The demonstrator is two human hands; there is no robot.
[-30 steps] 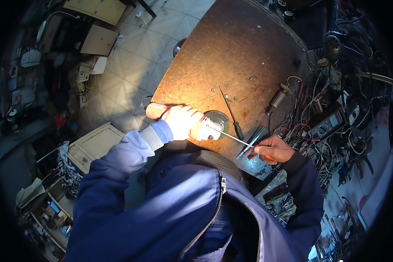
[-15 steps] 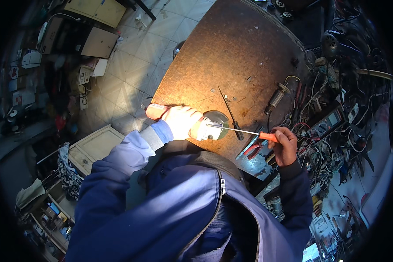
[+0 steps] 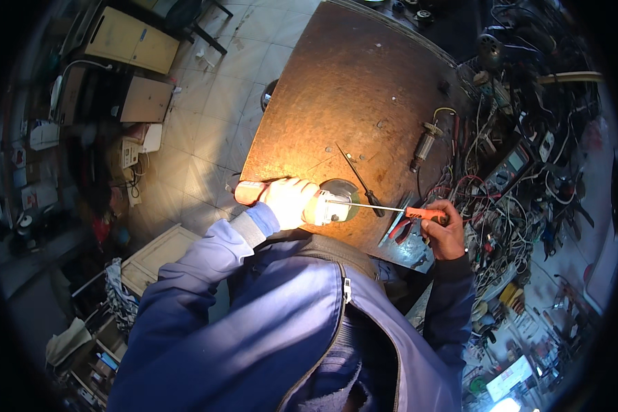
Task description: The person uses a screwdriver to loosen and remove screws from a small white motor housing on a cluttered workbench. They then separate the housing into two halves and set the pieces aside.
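At the near edge of the workbench (image 3: 323, 89), my left hand (image 3: 286, 202) is wrapped around the red body of an angle grinder (image 3: 249, 193). The grinder's pale metal head and dark round disc point right; strong light washes out part of the hand. My right hand (image 3: 448, 233) grips the orange handle of a screwdriver (image 3: 419, 213). Its long shaft runs left, and the tip meets the grinder head, though the exact contact point is too small to make out. Just beyond the shaft lies a thin black-handled screwdriver (image 3: 371, 196). Red-handled pliers (image 3: 400, 228) rest beside my right hand.
A motor armature (image 3: 424, 146) lies on the bench's right side. Further right, a multimeter (image 3: 509, 170) sits among tangled cables (image 3: 491, 237). Small bits dot the bench top. On the left are a tiled floor (image 3: 209, 123), cabinets (image 3: 130, 40) and a wooden drawer unit (image 3: 161, 254).
The whole view has shifted slightly. More of the orange handle shows as my right fingers sit differently on it. The grinder stays in my left hand, with the screwdriver tip still at its head.
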